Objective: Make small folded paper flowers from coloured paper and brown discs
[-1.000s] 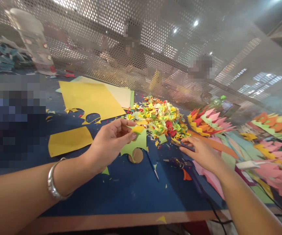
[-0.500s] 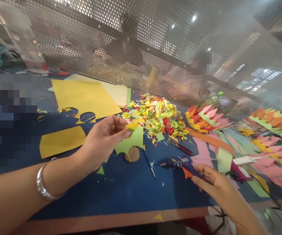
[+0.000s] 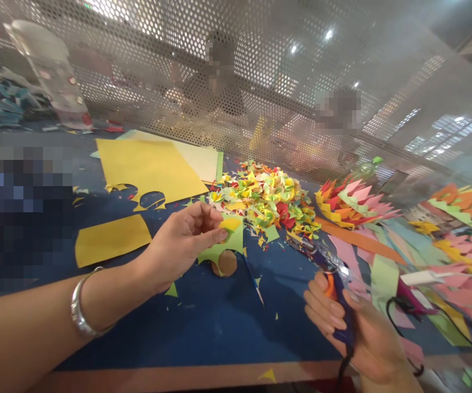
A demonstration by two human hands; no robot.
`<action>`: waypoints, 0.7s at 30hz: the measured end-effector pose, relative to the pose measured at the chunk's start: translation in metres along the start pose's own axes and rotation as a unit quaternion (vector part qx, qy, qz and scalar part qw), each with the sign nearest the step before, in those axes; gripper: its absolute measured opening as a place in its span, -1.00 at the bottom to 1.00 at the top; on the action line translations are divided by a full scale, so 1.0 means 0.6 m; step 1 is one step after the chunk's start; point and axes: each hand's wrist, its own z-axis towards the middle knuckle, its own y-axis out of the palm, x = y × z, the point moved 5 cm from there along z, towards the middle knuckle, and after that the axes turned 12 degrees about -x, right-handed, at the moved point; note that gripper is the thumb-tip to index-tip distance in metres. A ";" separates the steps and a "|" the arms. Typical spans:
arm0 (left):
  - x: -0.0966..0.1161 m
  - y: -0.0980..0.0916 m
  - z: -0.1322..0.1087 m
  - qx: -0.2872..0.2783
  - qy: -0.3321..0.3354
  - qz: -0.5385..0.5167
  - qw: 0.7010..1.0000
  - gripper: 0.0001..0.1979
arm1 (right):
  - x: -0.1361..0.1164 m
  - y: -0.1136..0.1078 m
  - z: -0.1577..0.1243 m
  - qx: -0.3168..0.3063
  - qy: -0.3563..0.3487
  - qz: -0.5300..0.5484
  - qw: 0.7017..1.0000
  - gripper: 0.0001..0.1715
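Observation:
My left hand (image 3: 182,245) pinches a small folded yellow paper piece (image 3: 230,224) between thumb and fingers, held just above a green paper cut-out (image 3: 223,248) and a brown cardboard disc (image 3: 227,262). My right hand (image 3: 352,325) is wrapped round the handle of a blue glue gun (image 3: 334,275) with an orange trigger, lifted off the blue table (image 3: 219,322), its nozzle pointing up and left. The gun's black cord (image 3: 399,322) trails off to the right.
A heap of small folded paper pieces (image 3: 266,199) lies beyond my hands. Yellow sheets (image 3: 148,166) lie at the left, spiky paper garlands (image 3: 352,202) and pink and green strips at the right. A perforated metal screen (image 3: 260,82) backs the table, with two people behind it.
My right hand has picked the glue gun up off the table and closed round its handle. My left hand has kept holding the yellow piece in about the same place.

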 end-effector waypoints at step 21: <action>0.012 0.020 -0.014 -0.064 0.061 0.151 0.985 -0.84 | -0.018 0.054 0.019 0.158 -0.073 -0.519 0.837 -0.52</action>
